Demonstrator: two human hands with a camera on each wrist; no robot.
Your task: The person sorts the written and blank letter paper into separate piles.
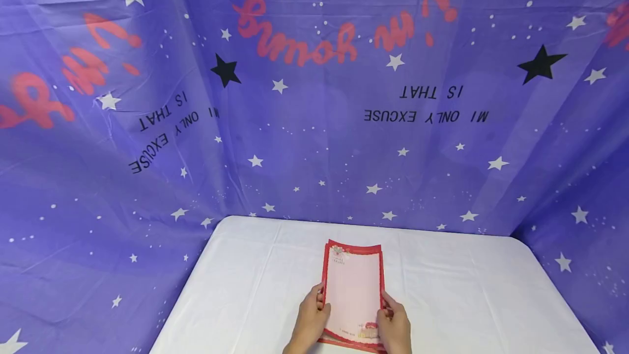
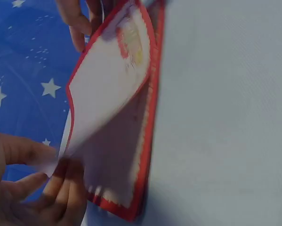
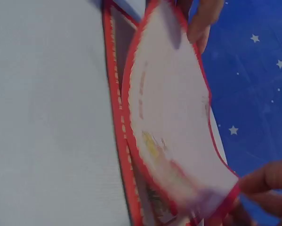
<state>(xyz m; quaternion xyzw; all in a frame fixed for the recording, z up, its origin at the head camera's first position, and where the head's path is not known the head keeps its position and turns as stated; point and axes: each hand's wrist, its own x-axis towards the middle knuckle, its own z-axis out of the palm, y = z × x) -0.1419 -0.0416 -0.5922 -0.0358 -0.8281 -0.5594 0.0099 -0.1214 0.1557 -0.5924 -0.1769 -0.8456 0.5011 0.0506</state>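
Nearest: left hand (image 1: 310, 314) at left edge of pale pink paper sheet with scalloped red border (image 1: 352, 294), pinching, thumb on top, fingers curled at edge. Right hand (image 1: 395, 325) at opposite edge, also pinching same sheet, thumb toward printed face. Both on near half of sheet, well apart, with pale paper between.

Sheet location: near side of counter, roughly mid-width, long way pointing away from wearer. Not flat; bowed in both wrist views, with part raised off layer below. Print on near right corner: small red-and-yellow picture (image 1: 368, 330). Small line of lettering just left of that, too small to read. Flower print (image 1: 337, 251) on far left corner, more tiny lettering just below. Partly blurred in wrist views.

Directly under: matching red-bordered paper layer (image 2: 115, 160), lying on counter, red rim showing past upper sheet at near and far ends. Cannot tell single sheet from stack.

Around and under: white cloth-covered counter (image 1: 457, 294), rounded far corners, faint creases.

Farthest: purple-blue fabric backdrop (image 1: 314, 163) on left, far and right sides. Printed with white stars, black stars (image 1: 226, 71), red script (image 1: 300, 37) and black capitals (image 1: 426, 116), lettering upside down in head view.
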